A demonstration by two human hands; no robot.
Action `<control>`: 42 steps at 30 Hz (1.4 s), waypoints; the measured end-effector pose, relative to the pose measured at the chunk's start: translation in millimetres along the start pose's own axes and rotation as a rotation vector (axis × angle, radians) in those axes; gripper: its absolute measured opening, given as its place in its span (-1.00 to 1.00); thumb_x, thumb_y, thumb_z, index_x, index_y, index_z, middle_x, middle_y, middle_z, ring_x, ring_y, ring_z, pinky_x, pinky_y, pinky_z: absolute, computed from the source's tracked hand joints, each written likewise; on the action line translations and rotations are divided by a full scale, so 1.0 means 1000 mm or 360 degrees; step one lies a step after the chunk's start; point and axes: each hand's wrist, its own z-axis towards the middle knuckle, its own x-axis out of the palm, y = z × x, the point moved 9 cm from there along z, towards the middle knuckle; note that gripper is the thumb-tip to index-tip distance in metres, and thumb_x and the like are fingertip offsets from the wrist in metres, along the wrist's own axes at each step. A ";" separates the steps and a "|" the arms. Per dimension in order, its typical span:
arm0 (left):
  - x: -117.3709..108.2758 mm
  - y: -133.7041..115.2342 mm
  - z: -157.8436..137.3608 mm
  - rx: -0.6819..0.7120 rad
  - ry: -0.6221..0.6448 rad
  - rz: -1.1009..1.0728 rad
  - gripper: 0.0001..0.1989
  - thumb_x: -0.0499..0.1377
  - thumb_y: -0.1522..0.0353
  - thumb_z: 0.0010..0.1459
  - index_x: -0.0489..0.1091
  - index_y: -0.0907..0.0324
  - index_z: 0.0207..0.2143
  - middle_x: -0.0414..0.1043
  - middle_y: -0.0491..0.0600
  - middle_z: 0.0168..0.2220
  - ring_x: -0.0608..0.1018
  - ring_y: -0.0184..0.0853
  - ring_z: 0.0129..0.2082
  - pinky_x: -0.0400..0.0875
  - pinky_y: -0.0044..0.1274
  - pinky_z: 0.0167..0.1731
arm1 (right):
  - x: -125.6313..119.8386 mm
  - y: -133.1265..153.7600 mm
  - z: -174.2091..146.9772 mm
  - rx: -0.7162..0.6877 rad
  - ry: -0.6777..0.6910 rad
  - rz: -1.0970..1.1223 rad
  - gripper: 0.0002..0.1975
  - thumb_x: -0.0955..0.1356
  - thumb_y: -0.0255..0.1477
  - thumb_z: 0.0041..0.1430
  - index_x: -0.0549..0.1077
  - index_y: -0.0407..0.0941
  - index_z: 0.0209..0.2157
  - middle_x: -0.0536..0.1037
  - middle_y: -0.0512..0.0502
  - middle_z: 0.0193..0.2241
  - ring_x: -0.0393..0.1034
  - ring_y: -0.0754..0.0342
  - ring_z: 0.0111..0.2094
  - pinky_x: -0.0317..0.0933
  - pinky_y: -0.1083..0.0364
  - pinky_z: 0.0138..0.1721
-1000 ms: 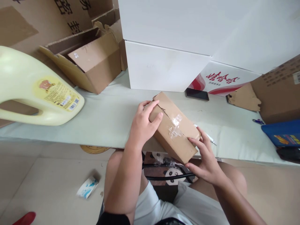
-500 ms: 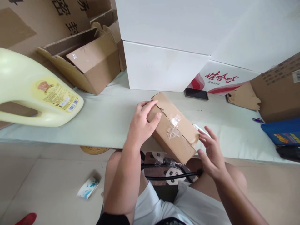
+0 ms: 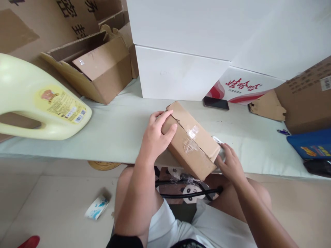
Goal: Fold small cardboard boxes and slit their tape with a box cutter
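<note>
"Two bare hands on the job when I looked over. The left hand (image 3: 157,136) lay across the far end of a brown carton (image 3: 192,148), thumb standing apart from the fingers, fingertips at the edge."

"And the right hand (image 3: 231,165)?"

"At the opposite end, fingers bent, thumb by the carton's near corner. A white item (image 3: 217,139) showed just beyond the fingertips. Whether they pinched it, I couldn't tell; too much was hidden."

"Where did you put the carton?"

"Between the hands, slantwise on the pale green table (image 3: 116,124), one corner jutting past the near edge. Midway between the hands, clear tape (image 3: 192,132) crossed the seam; a ragged tear (image 3: 178,120) sat just beside the left thumb."

"My side: yellow jug (image 3: 62,113) well left of the left hand, white box (image 3: 170,74) straight beyond it."

"Mine: dark phone (image 3: 216,103) beyond the right hand, blue packet (image 3: 310,144) well off to its right."
</note>
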 end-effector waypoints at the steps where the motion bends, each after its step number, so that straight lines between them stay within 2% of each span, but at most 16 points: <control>1: 0.000 0.000 0.000 0.0000 0.0000 0.0002 -0.53 0.18 0.19 0.26 0.42 -0.02 0.21 0.29 0.08 0.24 0.42 -0.09 0.26 0.40 -0.21 0.24 | 0.004 -0.001 0.000 -0.0023 0.0020 -0.0041 -0.46 0.25 -0.24 0.27 0.35 -0.17 0.22 0.39 -0.41 0.25 0.31 -0.31 0.27 0.21 -0.34 0.27; 6: 0.000 0.000 0.000 -0.0013 0.0003 -0.0012 -0.54 0.19 0.21 0.26 0.42 -0.01 0.20 0.30 0.08 0.24 0.42 -0.09 0.25 0.41 -0.21 0.24 | 0.001 -0.001 0.004 -0.0123 -0.0049 -0.0198 -0.53 0.22 -0.35 0.29 0.41 -0.17 0.17 0.45 -0.39 0.20 0.36 -0.28 0.21 0.24 -0.30 0.24; 9: 0.000 -0.001 0.000 -0.0014 -0.0001 -0.0019 -0.55 0.20 0.22 0.26 0.42 -0.01 0.20 0.31 0.08 0.23 0.42 -0.08 0.25 0.42 -0.21 0.23 | -0.002 -0.004 0.010 -0.0132 -0.0051 -0.0182 -0.58 0.22 -0.40 0.26 0.46 -0.14 0.10 0.53 -0.37 0.09 0.43 -0.26 0.09 0.29 -0.28 0.14; 13: 0.000 -0.001 0.000 -0.0012 0.0007 -0.0019 -0.54 0.20 0.22 0.26 0.42 0.00 0.20 0.30 0.09 0.23 0.42 -0.09 0.25 0.40 -0.21 0.25 | -0.004 -0.010 0.016 -0.0084 -0.0011 -0.0087 -0.64 0.25 -0.33 0.22 0.50 -0.11 -0.02 0.59 -0.31 -0.15 0.46 -0.22 -0.14 0.32 -0.26 0.00; 17: -0.001 0.000 -0.001 -0.0011 -0.0002 -0.0016 -0.56 0.20 0.21 0.26 0.41 -0.04 0.19 0.30 0.07 0.23 0.43 -0.08 0.25 0.43 -0.21 0.22 | -0.012 0.003 0.008 -0.0078 0.0036 0.0020 -0.73 0.27 -0.21 0.22 0.48 -0.08 -0.21 0.55 -0.23 -0.31 0.42 -0.16 -0.25 0.32 -0.18 -0.09; 19: -0.001 -0.001 -0.001 -0.0001 -0.0010 -0.0011 -0.56 0.20 0.21 0.27 0.41 -0.04 0.19 0.31 0.06 0.23 0.43 -0.09 0.24 0.42 -0.21 0.23 | -0.014 0.012 0.000 0.0012 0.0119 0.0285 -0.72 0.26 -0.16 0.29 0.43 -0.06 -0.20 0.52 -0.17 -0.34 0.42 -0.10 -0.29 0.33 -0.09 -0.19; 23: -0.001 -0.003 0.000 0.0009 -0.0035 0.0018 -0.57 0.19 0.23 0.27 0.42 -0.01 0.19 0.32 0.07 0.21 0.43 -0.10 0.24 0.41 -0.22 0.25 | -0.001 0.040 -0.016 0.0212 0.0422 0.1345 -0.79 0.23 -0.16 0.34 0.27 0.00 -0.17 0.38 0.04 -0.48 0.31 0.03 -0.46 0.26 0.06 -0.40; 25: -0.001 -0.002 0.000 0.0007 -0.0049 0.0023 -0.57 0.19 0.23 0.26 0.43 -0.02 0.18 0.32 0.06 0.21 0.44 -0.09 0.24 0.43 -0.22 0.23 | -0.001 0.056 -0.020 0.0138 0.0443 0.1481 -0.74 0.33 -0.18 0.27 0.26 0.00 -0.13 0.38 0.05 -0.43 0.30 0.07 -0.45 0.28 0.08 -0.37; 29: -0.003 0.000 0.000 -0.0008 -0.0062 0.0029 -0.55 0.20 0.22 0.25 0.43 -0.03 0.19 0.33 0.06 0.21 0.44 -0.09 0.24 0.44 -0.23 0.21 | 0.000 0.075 -0.024 -0.0062 0.0405 0.1341 -0.37 0.52 -0.16 0.06 0.21 0.01 0.05 0.43 -0.10 -0.12 0.40 0.01 -0.21 0.40 0.06 -0.23; 32: -0.006 0.002 0.000 -0.0019 -0.0099 0.0062 -0.54 0.19 0.19 0.26 0.43 -0.02 0.20 0.35 0.06 0.20 0.45 -0.08 0.23 0.42 -0.21 0.23 | 0.001 0.086 -0.028 -0.0166 0.0391 0.1265 -0.24 0.57 -0.13 -0.05 0.16 0.02 0.06 0.37 -0.17 0.02 0.42 -0.06 -0.03 0.45 0.06 -0.22; 35: -0.010 0.004 0.000 -0.0042 -0.0126 0.0095 -0.54 0.19 0.18 0.26 0.43 -0.02 0.20 0.38 0.06 0.17 0.47 -0.08 0.20 0.42 -0.20 0.22 | 0.000 0.100 -0.031 -0.0244 0.0373 0.1232 -0.17 0.58 -0.11 -0.08 0.10 0.03 0.08 0.30 -0.22 0.10 0.39 -0.12 0.10 0.49 0.04 -0.18; 42: -0.026 0.001 -0.001 0.0027 -0.0288 -0.0012 -0.54 0.16 0.14 0.28 0.46 0.04 0.18 0.42 0.06 0.11 0.48 -0.14 0.17 0.46 -0.33 0.14 | -0.021 0.141 -0.032 -0.0562 0.0172 0.1105 -0.24 0.49 -0.19 0.10 0.00 0.08 0.17 0.20 -0.27 0.20 0.33 -0.22 0.17 0.51 -0.10 -0.13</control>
